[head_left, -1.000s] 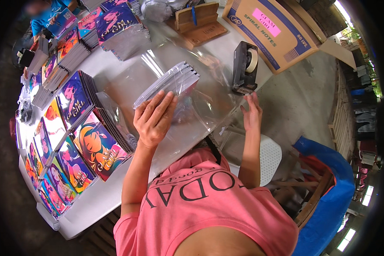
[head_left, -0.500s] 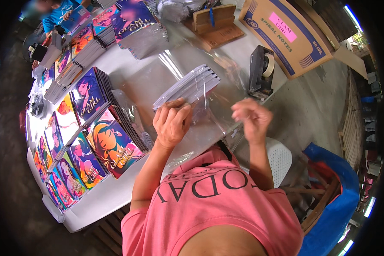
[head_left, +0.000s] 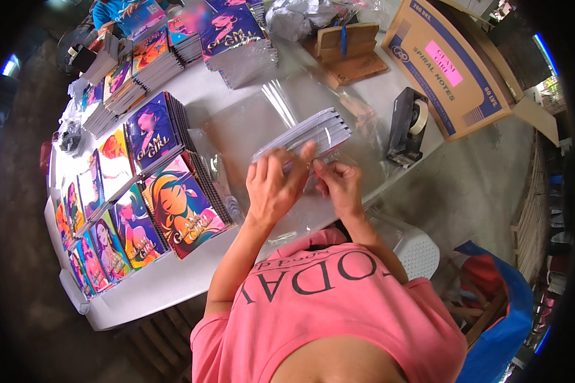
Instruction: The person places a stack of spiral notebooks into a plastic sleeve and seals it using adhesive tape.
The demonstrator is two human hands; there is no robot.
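Observation:
A bundle of spiral notebooks [head_left: 322, 131] in clear plastic stands edge-on before me, page edges showing. My left hand [head_left: 276, 184] is closed on its near side, with fingers curled and the thumb raised by the plastic. Close beside it, my right hand [head_left: 342, 186] pinches at the near edge of the wrapping; what lies between its fingertips is too small to make out. Clear plastic sheet [head_left: 243, 121] spreads under and around the bundle. To the right stands a black tape dispenser [head_left: 407, 127] with a roll of tape.
Stacks of colourful spiral notebooks [head_left: 184, 204] cover the left of the white table [head_left: 140, 309], more [head_left: 236, 38] at the back. A wooden stand [head_left: 350, 54] and cardboard box [head_left: 450, 70] are at the far right. Across the table, a person in blue [head_left: 134, 19] handles a notebook.
My right hand has come left, from beside the tape dispenser to the bundle's near edge, and its fingers have closed in a pinch. My left thumb has lifted. The whole view has shifted slightly.

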